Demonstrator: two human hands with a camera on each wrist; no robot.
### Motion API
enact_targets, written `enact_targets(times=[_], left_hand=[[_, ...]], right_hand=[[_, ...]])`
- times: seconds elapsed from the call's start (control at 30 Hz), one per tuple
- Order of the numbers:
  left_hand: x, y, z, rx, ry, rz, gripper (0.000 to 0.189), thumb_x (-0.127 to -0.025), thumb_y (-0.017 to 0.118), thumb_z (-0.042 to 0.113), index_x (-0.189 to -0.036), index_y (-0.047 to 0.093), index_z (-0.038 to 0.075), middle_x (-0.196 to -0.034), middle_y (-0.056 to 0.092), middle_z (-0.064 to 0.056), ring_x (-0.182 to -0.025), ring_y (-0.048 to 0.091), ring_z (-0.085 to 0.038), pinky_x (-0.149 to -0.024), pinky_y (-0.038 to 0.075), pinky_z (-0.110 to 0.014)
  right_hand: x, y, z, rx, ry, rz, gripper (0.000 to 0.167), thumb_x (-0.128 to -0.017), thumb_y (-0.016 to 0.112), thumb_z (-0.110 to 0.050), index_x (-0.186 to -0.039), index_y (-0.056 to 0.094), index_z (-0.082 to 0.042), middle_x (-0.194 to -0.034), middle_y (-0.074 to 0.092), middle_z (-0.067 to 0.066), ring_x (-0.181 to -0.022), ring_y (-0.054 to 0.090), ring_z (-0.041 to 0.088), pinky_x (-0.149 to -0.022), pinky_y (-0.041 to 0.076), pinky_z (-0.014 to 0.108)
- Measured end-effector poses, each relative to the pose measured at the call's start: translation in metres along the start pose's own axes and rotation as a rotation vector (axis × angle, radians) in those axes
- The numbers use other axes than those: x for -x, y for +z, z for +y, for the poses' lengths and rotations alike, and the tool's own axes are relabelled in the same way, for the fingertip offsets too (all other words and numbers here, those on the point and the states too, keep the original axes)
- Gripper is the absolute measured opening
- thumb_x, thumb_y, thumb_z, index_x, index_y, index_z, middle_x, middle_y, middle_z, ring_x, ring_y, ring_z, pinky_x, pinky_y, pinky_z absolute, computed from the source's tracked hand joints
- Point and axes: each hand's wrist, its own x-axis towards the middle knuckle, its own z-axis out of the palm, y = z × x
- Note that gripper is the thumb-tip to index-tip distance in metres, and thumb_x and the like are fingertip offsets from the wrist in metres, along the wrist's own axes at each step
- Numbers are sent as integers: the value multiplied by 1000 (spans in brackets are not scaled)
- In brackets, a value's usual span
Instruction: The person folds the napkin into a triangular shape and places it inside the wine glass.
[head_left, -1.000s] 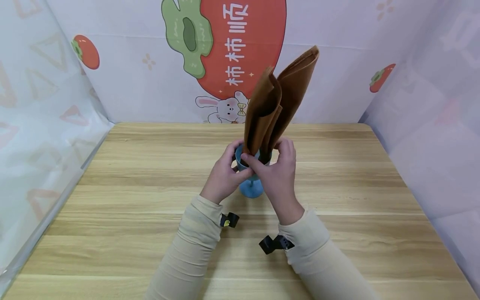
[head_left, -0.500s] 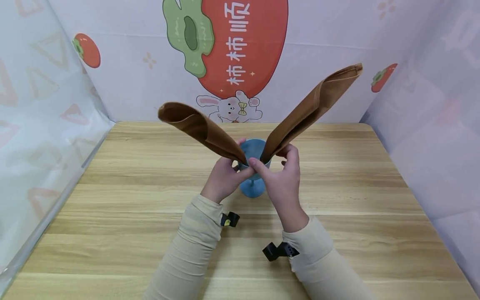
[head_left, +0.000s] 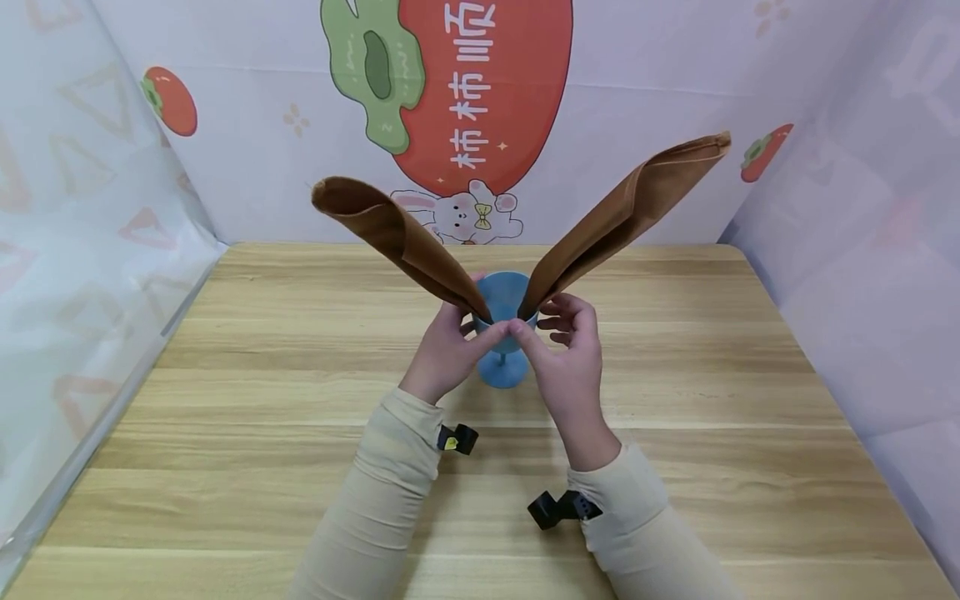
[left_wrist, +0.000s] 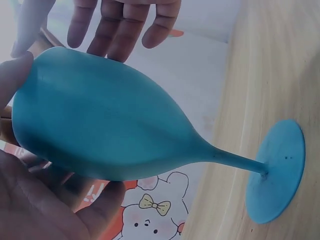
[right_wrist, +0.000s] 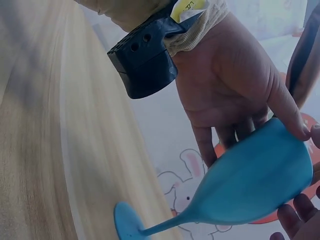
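A blue goblet stands upright on its round foot. Two folded brown cloth rolls rise from its bowl and spread into a V; the left roll leans left, the right roll leans right. Whether they join inside the bowl is hidden. My left hand holds the bowl's left side, thumb at the near rim. From the right, my right hand holds the same bowl, its thumb meeting the left thumb at the rim. The left wrist view shows the goblet's bowl between both hands.
The goblet rests on a wooden table. Behind it hangs a printed backdrop with persimmons and a rabbit. Pale sheets hang at both sides. Small black cameras are strapped to the wrists.
The two brown rolls were close together, leaning right; they have spread apart, the left one swinging left. The right fingers have loosened slightly, and the thumbs have come together at the near rim.
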Motion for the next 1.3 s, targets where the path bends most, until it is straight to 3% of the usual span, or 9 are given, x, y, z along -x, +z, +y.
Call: enact_targets(times=[0.23, 0.47, 0.67, 0.87, 0.97, 1.07, 1.17, 1.23, 1.3], left_hand=[[0, -1, -1, 72, -43, -8, 68, -97, 68, 22, -155, 33, 16, -147, 47, -7, -136, 46, -25, -109, 41, -47], [-1, 0, -3, 101, -44, -8, 63, -98, 67, 23, -152, 35, 21, -146, 48, -3, -138, 43, -21, -110, 40, -46], [0, 0, -2, 60, -32, 55, 61, -94, 73, 24, -147, 43, 18, -138, 55, -3, -132, 50, -22, -106, 45, -45], [1, 0, -1, 82, 6, 135, 68, -90, 77, 22, -142, 35, 13, -136, 52, -6, -132, 51, -25, -104, 44, -52], [2, 1, -2, 96, 33, 162, 61, -90, 78, 19, -133, 36, 12, -128, 54, -8, -127, 54, -24, -103, 45, -53], [2, 2, -2, 68, 56, 168, 36, -91, 76, 19, -110, 47, 9, -115, 57, -7, -117, 58, -22, -100, 49, -50], [3, 2, 0, 38, 89, 153, 24, -94, 73, 19, -92, 52, 7, -107, 56, -8, -111, 57, -22, -98, 51, -45], [4, 3, 1, 12, 120, 133, 17, -95, 71, 19, -100, 61, 6, -113, 60, -7, -115, 57, -20, -98, 51, -43], [4, 3, 2, -21, 148, 116, 24, -97, 68, 19, -118, 65, 7, -119, 60, -10, -118, 57, -20, -98, 51, -43]], right_hand=[[1, 0, -2, 3, 15, 13, 52, -90, 78, -29, -128, 54, -2, -118, 58, 9, -105, 53, 23, -94, 41, 52], [2, 0, 1, 14, -26, 26, 40, -92, 75, -22, -122, 59, -1, -123, 57, 8, -112, 51, 21, -92, 41, 45], [6, 1, 2, -31, -106, 11, 24, -92, 72, -9, -114, 67, 0, -145, 44, 8, -133, 40, 22, -94, 36, 48], [6, 3, 1, -32, -198, -84, 36, -92, 70, -3, -127, 67, 0, -152, 39, 13, -134, 40, 26, -95, 33, 49], [4, 3, 0, 1, -220, -114, 43, -92, 70, -5, -134, 63, -2, -150, 40, 13, -133, 41, 24, -93, 34, 44], [2, 3, 0, 25, -222, -126, 44, -94, 69, -7, -137, 61, -2, -149, 41, 13, -129, 43, 24, -91, 34, 43], [0, 2, 0, 46, -217, -137, 45, -94, 68, -8, -138, 59, -3, -149, 40, 13, -128, 42, 26, -89, 35, 43], [0, 2, -1, 65, -214, -144, 47, -95, 69, -10, -140, 58, -4, -150, 39, 14, -129, 42, 26, -89, 35, 43], [-1, 2, -2, 81, -213, -150, 49, -95, 69, -11, -142, 57, -5, -152, 37, 13, -130, 40, 26, -89, 36, 44]])
